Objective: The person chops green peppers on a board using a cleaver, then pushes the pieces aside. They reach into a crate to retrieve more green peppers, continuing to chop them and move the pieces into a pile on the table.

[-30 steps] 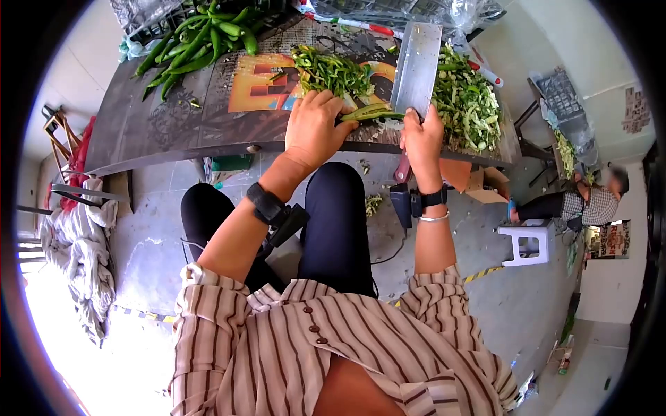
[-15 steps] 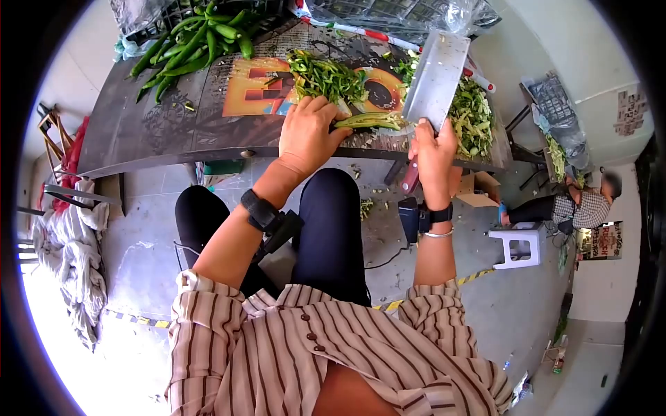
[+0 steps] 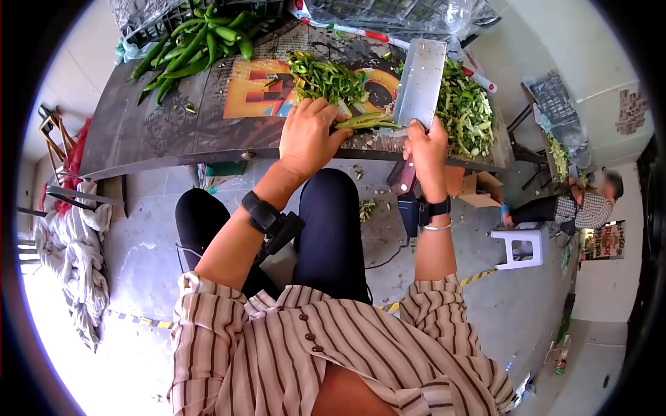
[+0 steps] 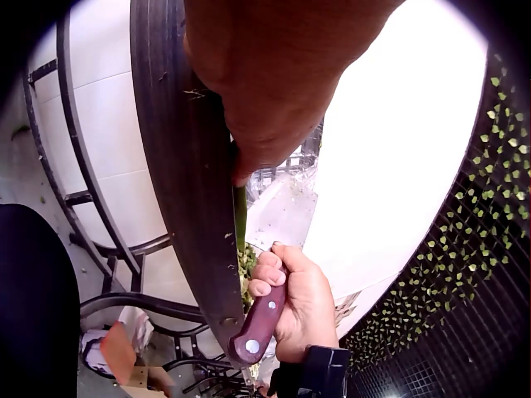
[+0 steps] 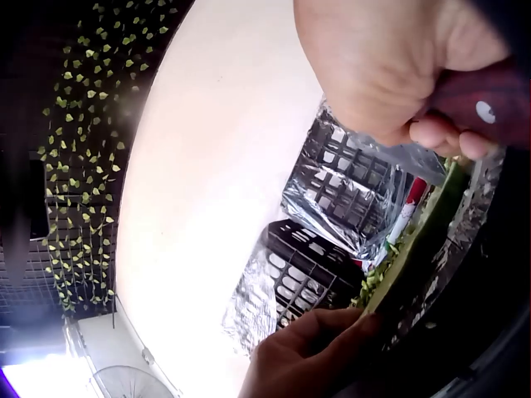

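Near the front edge of the table (image 3: pixel 166 135), my left hand (image 3: pixel 306 135) holds down a long green pepper (image 3: pixel 371 120), thumb on the near side and fingers over it. Its cut, pale inner side shows, and its free end points right. My right hand (image 3: pixel 428 154) grips a cleaver (image 3: pixel 421 80) by its dark red riveted handle (image 4: pixel 265 319). The broad blade stands right at the pepper's free end, pointing away from me. Sliced green pepper (image 3: pixel 326 78) lies in a heap beyond my left hand, and a larger chopped heap (image 3: pixel 470 114) lies right of the blade.
Whole green peppers (image 3: pixel 201 48) are piled at the back left. Plastic-covered black crates (image 3: pixel 402 17) line the table's far side. A cardboard box (image 3: pixel 480 188) and a white stool (image 3: pixel 519 247) stand on the floor to the right, with another person (image 3: pixel 583 208) beyond.
The cleaver swung right, away from the pepper, then came back left to its free end. My left hand keeps its hold on the pepper, having shifted little.
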